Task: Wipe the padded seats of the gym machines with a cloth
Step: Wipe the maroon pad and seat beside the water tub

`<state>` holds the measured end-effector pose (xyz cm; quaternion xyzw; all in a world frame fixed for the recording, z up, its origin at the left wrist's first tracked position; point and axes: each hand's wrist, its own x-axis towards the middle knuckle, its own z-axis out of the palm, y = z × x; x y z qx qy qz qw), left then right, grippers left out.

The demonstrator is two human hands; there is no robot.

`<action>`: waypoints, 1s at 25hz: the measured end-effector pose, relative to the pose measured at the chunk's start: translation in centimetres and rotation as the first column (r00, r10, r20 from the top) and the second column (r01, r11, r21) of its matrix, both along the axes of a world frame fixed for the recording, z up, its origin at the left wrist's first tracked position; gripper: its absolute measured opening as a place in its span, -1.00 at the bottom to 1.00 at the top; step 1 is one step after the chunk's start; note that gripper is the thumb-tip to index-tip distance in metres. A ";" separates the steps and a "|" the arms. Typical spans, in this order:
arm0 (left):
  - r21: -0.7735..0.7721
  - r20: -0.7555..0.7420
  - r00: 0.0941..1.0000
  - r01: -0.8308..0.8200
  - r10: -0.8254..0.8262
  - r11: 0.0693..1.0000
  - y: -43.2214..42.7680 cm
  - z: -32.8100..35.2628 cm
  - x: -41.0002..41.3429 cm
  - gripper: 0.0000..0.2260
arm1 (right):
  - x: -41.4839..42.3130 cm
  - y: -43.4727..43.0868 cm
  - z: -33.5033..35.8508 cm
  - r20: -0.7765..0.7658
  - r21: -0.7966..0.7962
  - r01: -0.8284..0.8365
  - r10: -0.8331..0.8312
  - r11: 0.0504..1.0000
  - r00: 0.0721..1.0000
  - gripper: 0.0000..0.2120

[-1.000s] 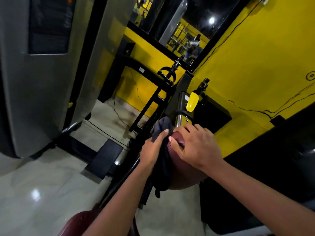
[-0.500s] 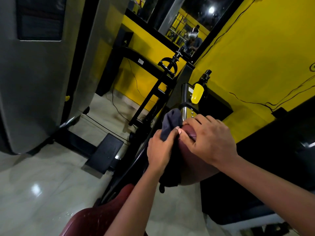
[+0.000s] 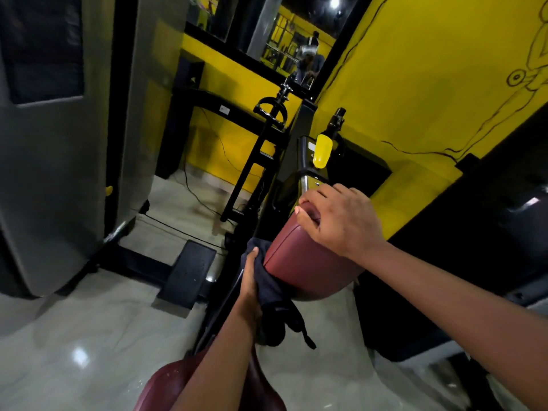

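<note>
While bracing the maroon pad (image 3: 299,262) from its one o'clock end with the right hand (image 3: 341,221), curling the fingers (image 3: 314,200) over the top edge and pinching with the thumb, gripping the dark cloth (image 3: 272,304) in the left hand (image 3: 250,283) and pressing it against the pad's eight o'clock side, letting a loose tail dangle toward five. Reading this as mid-wipe along the side seam, so ideally dragging the cloth down that edge in one firm pass, spreading it flatter under the palm instead of bunching it, then rolling over onto the broad face and finishing beneath the bracing fingers. Holding the pad steady against any swivel, and steering clear of the chrome post (image 3: 303,179) and yellow knob (image 3: 321,151) up at twelve o'clock. Spotting a second maroon seat (image 3: 166,387) down at six o'clock of the view, seemingly flecked with droplets, probably waiting for its turn. Scanning for containers now and finding no bucket, bottle or bin anywhere in view, so reporting nothing held in anything.
</note>
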<state>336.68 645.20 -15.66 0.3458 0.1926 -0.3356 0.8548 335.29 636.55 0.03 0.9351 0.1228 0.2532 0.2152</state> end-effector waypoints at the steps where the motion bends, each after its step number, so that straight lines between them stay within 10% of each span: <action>1: 0.042 0.041 0.999 0.013 -0.014 0.999 0.5 -0.9 0.3 -0.20 | -0.1 0.0 0.1 -0.014 0.010 0.016 -0.016 1.000 1.000 -0.56; 7: 0.334 0.223 0.972 0.002 -0.081 0.942 9.7 4.2 -2.4 -0.42 | -3.8 3.0 -0.3 0.130 0.422 -0.118 0.069 0.899 0.989 -0.65; 11: 0.385 0.315 0.911 0.133 -0.265 0.913 12.6 9.2 -5.8 -0.69 | -9.1 9.1 -5.8 0.233 0.897 -0.192 -0.057 0.399 0.971 -0.65; 17: 0.218 0.438 0.761 0.426 -0.478 0.878 12.0 8.7 -4.3 -0.22 | -8.8 14.8 -10.0 0.101 0.986 -0.137 -0.311 -0.097 0.945 -0.41; 21: 0.486 0.499 0.453 0.559 -0.739 0.671 11.7 7.9 -0.6 -0.40 | -6.6 15.8 -11.3 0.224 0.880 -0.455 -0.726 -0.137 0.650 -0.56; 25: 0.558 0.685 0.328 0.338 -0.650 0.758 9.4 9.0 3.5 -0.29 | -4.0 15.8 -10.9 0.318 0.846 -0.517 -0.903 0.132 0.289 -0.59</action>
